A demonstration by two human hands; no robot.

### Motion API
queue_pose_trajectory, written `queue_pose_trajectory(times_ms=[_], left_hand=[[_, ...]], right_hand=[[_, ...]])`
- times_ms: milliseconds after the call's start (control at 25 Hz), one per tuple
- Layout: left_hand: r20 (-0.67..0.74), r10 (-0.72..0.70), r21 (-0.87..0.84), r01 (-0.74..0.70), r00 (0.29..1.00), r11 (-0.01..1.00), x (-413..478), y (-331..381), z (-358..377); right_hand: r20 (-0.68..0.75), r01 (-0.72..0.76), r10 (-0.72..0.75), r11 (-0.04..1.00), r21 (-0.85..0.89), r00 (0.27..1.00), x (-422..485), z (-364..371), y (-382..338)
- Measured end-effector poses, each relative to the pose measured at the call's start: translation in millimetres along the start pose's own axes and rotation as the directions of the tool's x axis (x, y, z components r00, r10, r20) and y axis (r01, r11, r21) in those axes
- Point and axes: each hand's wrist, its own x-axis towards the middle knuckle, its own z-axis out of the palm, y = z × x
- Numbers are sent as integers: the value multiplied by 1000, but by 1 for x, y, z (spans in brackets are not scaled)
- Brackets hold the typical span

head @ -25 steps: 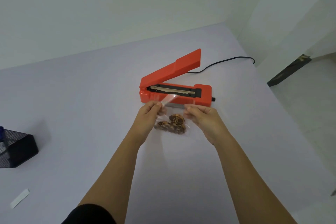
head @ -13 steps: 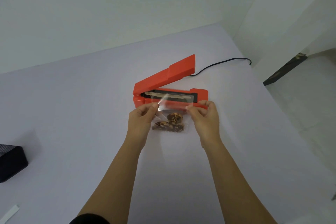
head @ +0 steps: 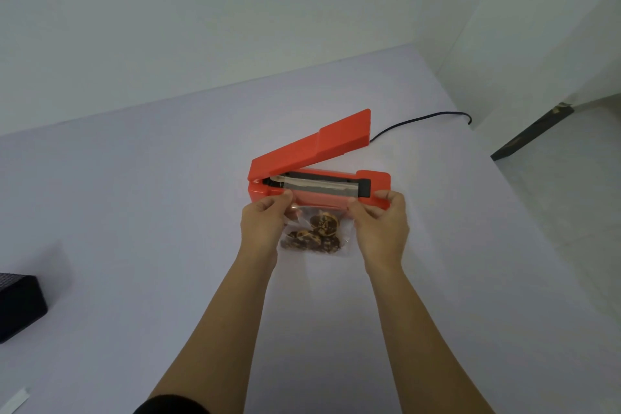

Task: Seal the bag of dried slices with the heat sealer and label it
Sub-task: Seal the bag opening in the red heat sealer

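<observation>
Head view: a wide pale tabletop (head: 134, 212) is seen. On it a red plastic heat sealer (head: 319, 175) is set, with its lid lifted up. A black cord (head: 420, 119) runs from its back. A black mesh box (head: 20, 306) is seen at the left edge. A small clear plastic bag of brown dried slices (head: 314, 233) is held by its two top corners. Its open top is laid across the sealer's bar. The left hand (head: 263, 227) and the right hand (head: 381, 228) are pinched tight on the bag with their fingers. A white paper strip (head: 13, 400) lies near the bottom left corner.

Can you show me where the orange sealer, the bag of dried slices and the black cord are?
orange sealer (head: 312, 153): head view, raised lid.
bag of dried slices (head: 314, 235): head view, slices inside.
black cord (head: 420, 118): head view, middle stretch.
</observation>
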Motion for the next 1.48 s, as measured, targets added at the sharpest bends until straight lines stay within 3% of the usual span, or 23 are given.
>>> queue_pose_trajectory(times_ms=[360,1040,1360,1440,1480], left_hand=[[-66,36,34,-34,997,999,3,4,-3],[-116,-27,71,35,993,997,4,11,9],[-111,-41,82,50,993,995,2,12,7],[-106,-37,86,46,994,995,2,12,6],[-104,-34,89,44,994,995,3,12,6]], right_hand=[[-86,194,-211,965,-174,974,-3,12,2],[-85,176,-245,861,-477,966,7,4,2],[-48,209,-249,888,-411,967,8,-5,-1],[-123,300,-341,916,-267,932,5,-12,-18],[-180,413,-444,891,-189,878,1,-17,-32]])
